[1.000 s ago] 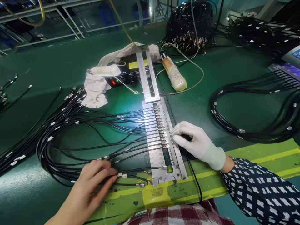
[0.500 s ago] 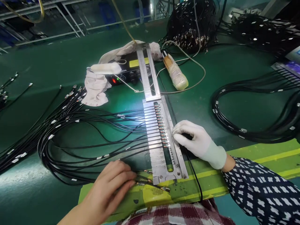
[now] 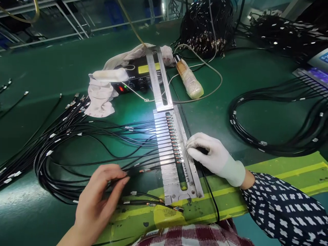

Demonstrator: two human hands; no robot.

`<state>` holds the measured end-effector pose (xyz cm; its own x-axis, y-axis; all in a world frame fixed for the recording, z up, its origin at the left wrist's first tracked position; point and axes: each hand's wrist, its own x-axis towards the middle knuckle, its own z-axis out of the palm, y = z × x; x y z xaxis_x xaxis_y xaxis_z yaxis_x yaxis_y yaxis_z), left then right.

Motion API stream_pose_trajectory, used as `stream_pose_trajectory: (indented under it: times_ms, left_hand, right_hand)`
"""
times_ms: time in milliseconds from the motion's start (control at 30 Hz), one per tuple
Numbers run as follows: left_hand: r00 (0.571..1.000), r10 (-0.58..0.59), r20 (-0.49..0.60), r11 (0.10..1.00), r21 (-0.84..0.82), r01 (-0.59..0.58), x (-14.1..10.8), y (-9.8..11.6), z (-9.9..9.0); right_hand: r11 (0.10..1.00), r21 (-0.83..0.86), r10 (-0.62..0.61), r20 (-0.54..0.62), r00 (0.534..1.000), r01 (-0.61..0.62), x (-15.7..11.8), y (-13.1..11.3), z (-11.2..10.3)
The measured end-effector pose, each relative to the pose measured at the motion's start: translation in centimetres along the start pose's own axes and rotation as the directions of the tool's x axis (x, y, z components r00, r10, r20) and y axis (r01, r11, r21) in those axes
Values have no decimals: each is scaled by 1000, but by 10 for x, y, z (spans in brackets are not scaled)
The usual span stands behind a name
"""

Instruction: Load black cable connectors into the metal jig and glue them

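Note:
My bare left hand (image 3: 98,194) is closed, pinching a black cable (image 3: 133,171) between thumb and fingers. The cable's stripped, coppery end points right, toward the slotted metal jig (image 3: 169,177). Several cables lie side by side in the jig's grooves, with their bared wire ends (image 3: 176,150) over its long slot. My right hand (image 3: 212,155), in a white glove, has thumb and fingertips brought together on the jig's right edge. Loose cable ends (image 3: 153,201) rest just below my left hand, by the jig's lower left corner.
A black control box (image 3: 133,83) with a red display stands behind, partly under white cloth (image 3: 99,99). A wrapped handheld tool (image 3: 191,82) lies beside it. Cable bundles lie left and back, and a cable coil (image 3: 233,119) is on the right. Green tape (image 3: 282,171) covers the front edge.
My left hand has risen and moved left from the loose ends, and now lifts one cable with its end beside the jig. My right hand stays on the jig's edge.

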<state>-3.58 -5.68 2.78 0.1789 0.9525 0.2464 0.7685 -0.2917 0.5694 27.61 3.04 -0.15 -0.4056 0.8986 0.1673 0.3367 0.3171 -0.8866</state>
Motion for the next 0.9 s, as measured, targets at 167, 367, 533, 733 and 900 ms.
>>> stream_pose_trajectory:
  times_ms: [167,367,533,733,900]
  left_hand:
    - [945,253,207,967,-25,-253,17,19,20]
    - [842,372,391,926,-93,-366,31,18,43]
    - [802,356,480,931,-105,-350,47,14,41]
    - [789,345,509,935,-117,-334,49,14,39]
    - [785,380,490,904,-17,-427,36,13,35]
  right_hand:
    - [1000,6,10,14,1000,-10,0,-1,-1]
    - [1000,-9,-9,5,1000,9,3,0,-1]
    - [1000,3,-1,18,1000,0,4,1,-2]
    - [1000,11,2,23,1000,-2,6,2,-4]
    - [1000,9,7,22,1000,-7,9,3,-4]
